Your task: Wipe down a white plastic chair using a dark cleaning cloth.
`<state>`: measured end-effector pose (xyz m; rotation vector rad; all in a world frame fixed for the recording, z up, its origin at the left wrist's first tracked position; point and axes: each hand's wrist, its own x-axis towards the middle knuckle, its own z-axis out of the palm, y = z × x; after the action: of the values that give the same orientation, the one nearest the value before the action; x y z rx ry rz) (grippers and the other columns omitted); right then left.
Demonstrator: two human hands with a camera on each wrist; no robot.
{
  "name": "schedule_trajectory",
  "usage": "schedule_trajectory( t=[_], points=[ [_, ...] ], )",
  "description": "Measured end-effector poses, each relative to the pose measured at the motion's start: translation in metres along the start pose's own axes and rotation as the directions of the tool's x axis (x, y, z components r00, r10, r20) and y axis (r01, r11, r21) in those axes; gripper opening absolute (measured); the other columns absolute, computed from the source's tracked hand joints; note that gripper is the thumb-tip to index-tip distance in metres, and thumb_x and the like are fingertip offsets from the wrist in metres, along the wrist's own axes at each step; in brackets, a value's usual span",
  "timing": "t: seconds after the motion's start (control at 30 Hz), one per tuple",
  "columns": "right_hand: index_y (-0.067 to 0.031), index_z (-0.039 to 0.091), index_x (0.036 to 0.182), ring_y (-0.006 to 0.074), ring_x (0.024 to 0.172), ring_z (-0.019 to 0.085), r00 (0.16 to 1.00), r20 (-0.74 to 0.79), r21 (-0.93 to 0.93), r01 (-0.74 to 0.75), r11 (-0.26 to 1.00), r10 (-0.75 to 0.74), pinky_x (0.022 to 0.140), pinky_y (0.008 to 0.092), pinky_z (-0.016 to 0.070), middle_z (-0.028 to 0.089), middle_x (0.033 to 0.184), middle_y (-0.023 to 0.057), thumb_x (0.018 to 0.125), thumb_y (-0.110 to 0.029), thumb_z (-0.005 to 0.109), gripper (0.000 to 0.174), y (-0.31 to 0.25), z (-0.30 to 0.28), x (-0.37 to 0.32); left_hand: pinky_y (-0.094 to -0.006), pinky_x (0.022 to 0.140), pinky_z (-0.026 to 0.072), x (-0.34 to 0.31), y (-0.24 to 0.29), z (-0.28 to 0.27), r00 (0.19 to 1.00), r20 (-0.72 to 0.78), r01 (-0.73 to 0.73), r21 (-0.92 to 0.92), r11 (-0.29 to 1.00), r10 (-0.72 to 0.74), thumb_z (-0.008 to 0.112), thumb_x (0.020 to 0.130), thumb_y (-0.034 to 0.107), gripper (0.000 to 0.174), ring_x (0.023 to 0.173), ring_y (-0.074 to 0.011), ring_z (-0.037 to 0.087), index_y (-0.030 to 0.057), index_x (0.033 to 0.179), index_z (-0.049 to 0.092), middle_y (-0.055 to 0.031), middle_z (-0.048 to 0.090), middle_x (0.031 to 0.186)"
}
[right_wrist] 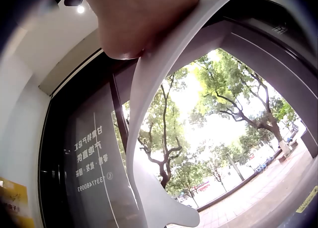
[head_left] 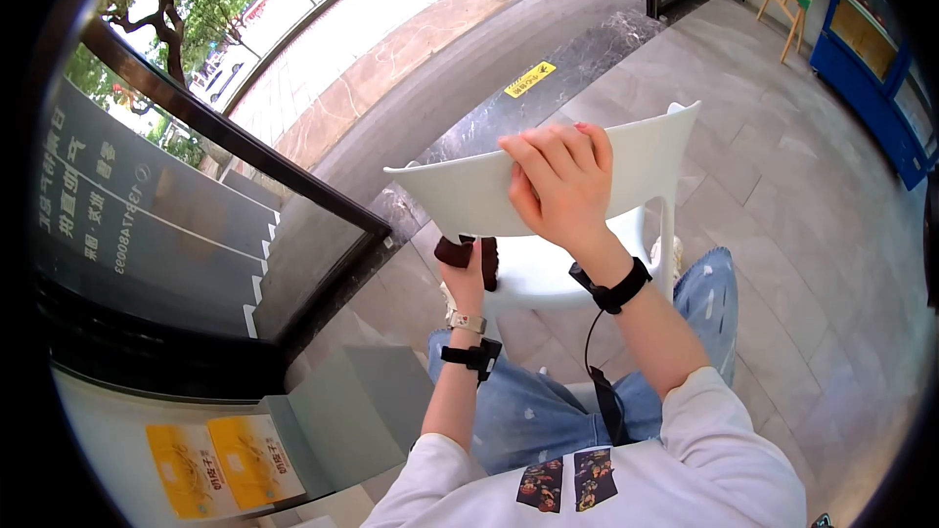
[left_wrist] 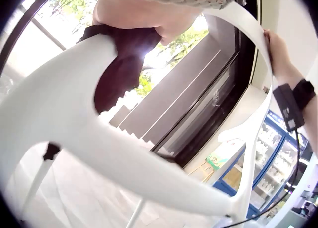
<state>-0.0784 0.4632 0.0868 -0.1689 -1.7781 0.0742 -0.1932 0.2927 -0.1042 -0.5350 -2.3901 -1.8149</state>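
A white plastic chair (head_left: 445, 194) stands in front of the person, its curved backrest toward the doorway. The right hand (head_left: 562, 181) grips the top of the backrest, fingers bent over the edge; the right wrist view shows that hand (right_wrist: 144, 19) against the white rim (right_wrist: 144, 94). Lower on the chair's left side, the left hand (head_left: 464, 279) holds a dark brown cloth (head_left: 453, 252). Seen from the left wrist, the cloth (left_wrist: 121, 71) lies bunched under the hand (left_wrist: 144, 12) and against the white chair frame (left_wrist: 74, 89). Part of the cloth is hidden behind the frame.
A glass door (head_left: 147, 225) with white lettering is at the left, a dark stone threshold with a yellow sticker (head_left: 530, 79) ahead. Yellow boxes (head_left: 256, 460) stand at lower left. A blue display fridge (head_left: 866, 49) and an easel (head_left: 785, 15) are at right.
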Motion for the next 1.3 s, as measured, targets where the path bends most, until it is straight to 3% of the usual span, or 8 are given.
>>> schedule_trajectory(
  t=[0.17, 0.27, 0.3, 0.43, 0.57, 0.87, 0.97, 1.3],
  points=[
    [-0.0122, 0.063, 0.098, 0.0166, 0.089, 0.055, 1.000, -0.016, -0.002, 0.008, 1.000, -0.008, 0.090, 0.0391, 0.0383, 0.060, 0.092, 0.0007, 0.072, -0.015, 0.058, 0.027, 0.003, 0.005, 0.001, -0.0334, 0.079, 0.0493, -0.047, -0.059, -0.004, 0.999, -0.003, 0.040, 0.098, 0.994, -0.039, 0.074, 0.081, 0.019, 0.040, 0.084, -0.0220, 0.061, -0.0016, 0.108, 0.053, -0.0094, 0.062, 0.094],
    [-0.0121, 0.063, 0.098, 0.0167, 0.089, 0.055, 1.000, -0.025, -0.009, 0.008, 1.000, -0.008, 0.090, 0.0388, 0.0384, 0.059, 0.092, 0.0006, 0.072, -0.014, 0.059, 0.026, 0.005, 0.010, 0.001, -0.0324, 0.076, 0.0491, -0.057, -0.059, -0.013, 0.967, 0.135, 0.222, -0.039, 0.974, -0.215, 0.073, 0.083, 0.020, 0.037, 0.082, -0.0198, 0.060, -0.0015, 0.106, 0.054, -0.0084, 0.062, 0.092],
    [-0.0121, 0.063, 0.097, 0.0167, 0.089, 0.055, 1.000, -0.021, -0.008, 0.005, 1.000, -0.005, 0.090, 0.0387, 0.0384, 0.059, 0.092, 0.0006, 0.072, -0.013, 0.059, 0.026, 0.006, 0.010, 0.002, -0.0319, 0.074, 0.0487, -0.059, -0.062, -0.013, 0.979, 0.138, 0.159, -0.059, 0.985, -0.150, 0.071, 0.085, 0.022, 0.034, 0.080, -0.0179, 0.059, -0.0016, 0.104, 0.055, -0.0072, 0.062, 0.090],
    [-0.0120, 0.063, 0.097, 0.0171, 0.090, 0.055, 0.999, -0.040, 0.006, 0.005, 1.000, -0.005, 0.091, 0.0386, 0.0386, 0.059, 0.092, 0.0008, 0.071, -0.012, 0.060, 0.026, 0.010, 0.015, 0.003, -0.0327, 0.076, 0.0487, -0.070, -0.074, -0.025, 0.940, 0.224, 0.243, 0.093, 0.966, -0.258, 0.069, 0.086, 0.024, 0.034, 0.083, -0.0184, 0.060, -0.0022, 0.103, 0.056, -0.0078, 0.064, 0.092],
    [-0.0118, 0.062, 0.096, 0.0173, 0.090, 0.055, 0.999, -0.041, 0.010, 0.007, 1.000, -0.007, 0.091, 0.0387, 0.0386, 0.059, 0.092, 0.0008, 0.071, -0.011, 0.061, 0.025, 0.016, 0.021, 0.006, -0.0330, 0.079, 0.0486, -0.081, -0.079, -0.028, 0.942, 0.215, 0.231, 0.139, 0.963, -0.257, 0.069, 0.086, 0.023, 0.034, 0.087, -0.0201, 0.061, -0.0020, 0.105, 0.056, -0.0090, 0.064, 0.095],
    [-0.0114, 0.062, 0.095, 0.0175, 0.091, 0.056, 0.999, -0.040, 0.025, 0.015, 1.000, -0.014, 0.091, 0.0383, 0.0389, 0.059, 0.091, 0.0011, 0.072, -0.010, 0.061, 0.023, 0.029, 0.037, 0.011, -0.0344, 0.082, 0.0490, -0.081, -0.089, -0.025, 0.956, 0.183, 0.209, 0.118, 0.971, -0.228, 0.070, 0.085, 0.025, 0.040, 0.093, -0.0229, 0.062, -0.0005, 0.111, 0.054, -0.0120, 0.064, 0.101],
    [-0.0116, 0.062, 0.095, 0.0175, 0.090, 0.056, 0.999, -0.034, 0.029, 0.017, 0.999, -0.016, 0.091, 0.0382, 0.0386, 0.059, 0.091, 0.0010, 0.072, -0.010, 0.061, 0.023, 0.032, 0.040, 0.013, -0.0346, 0.082, 0.0491, -0.080, -0.098, -0.028, 0.916, 0.251, 0.286, 0.135, 0.949, -0.312, 0.070, 0.084, 0.027, 0.041, 0.094, -0.0226, 0.062, 0.0000, 0.111, 0.054, -0.0117, 0.064, 0.102],
    [-0.0121, 0.062, 0.096, 0.0174, 0.091, 0.055, 1.000, -0.021, 0.023, 0.017, 1.000, -0.016, 0.092, 0.0388, 0.0382, 0.059, 0.092, 0.0006, 0.074, -0.011, 0.061, 0.022, 0.031, 0.039, 0.012, -0.0352, 0.079, 0.0499, -0.084, -0.109, -0.029, 0.915, 0.257, 0.294, 0.107, 0.950, -0.312, 0.069, 0.085, 0.028, 0.042, 0.089, -0.0223, 0.063, -0.0003, 0.111, 0.055, -0.0108, 0.066, 0.098]
  ],
)
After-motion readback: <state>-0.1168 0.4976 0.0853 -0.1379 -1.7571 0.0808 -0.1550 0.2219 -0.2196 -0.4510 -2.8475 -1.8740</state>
